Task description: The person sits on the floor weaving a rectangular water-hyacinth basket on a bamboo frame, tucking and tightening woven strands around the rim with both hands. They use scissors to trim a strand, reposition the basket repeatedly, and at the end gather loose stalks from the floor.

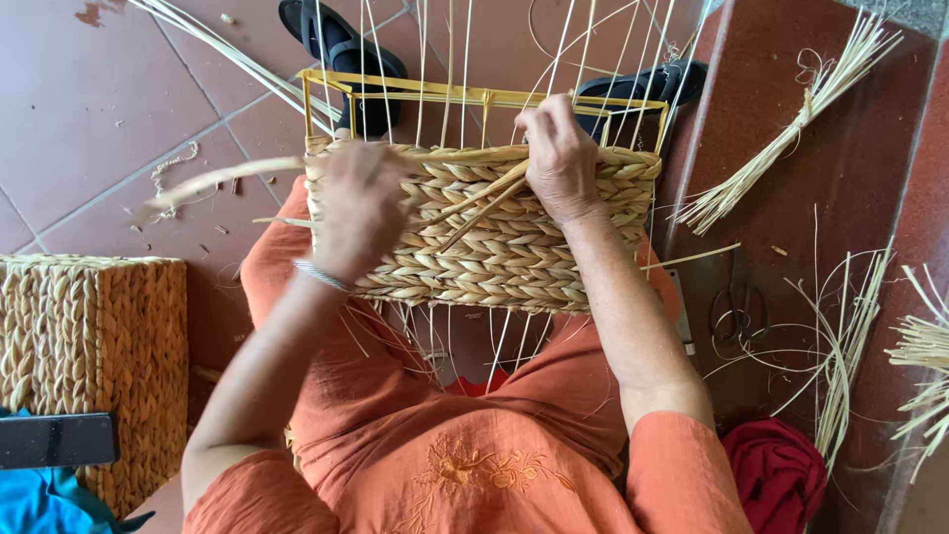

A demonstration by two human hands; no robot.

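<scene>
Resting across the person's lap, a half-woven basket point(494, 237) of braided straw sits on a yellow wire frame point(474, 96) whose bare uprights rise at the far side. The left hand point(358, 208) lies over the basket's left part, fingers curled around a flat straw strand point(213, 181) that runs out to the left over the tiled floor point(89, 109) — the motion blur there hides the exact grip. The right hand point(560, 153) is near the right end of the top edge, fingertips pinched on the weave at the rim, with loose strand ends point(484, 203) slanting just left of it. The two hands are apart, one at each part of the basket.

A finished woven basket point(94, 356) stands at the near left, a blue cloth point(40, 499) and a dark flat bar point(54, 440) against it. Black sandals point(341, 49) lie beyond the frame. To the right, on the red-brown step point(820, 168), are a tied bundle of straw point(791, 138), scissors point(736, 307), loose reeds point(845, 346) and — at the near edge — a red cloth point(776, 470).
</scene>
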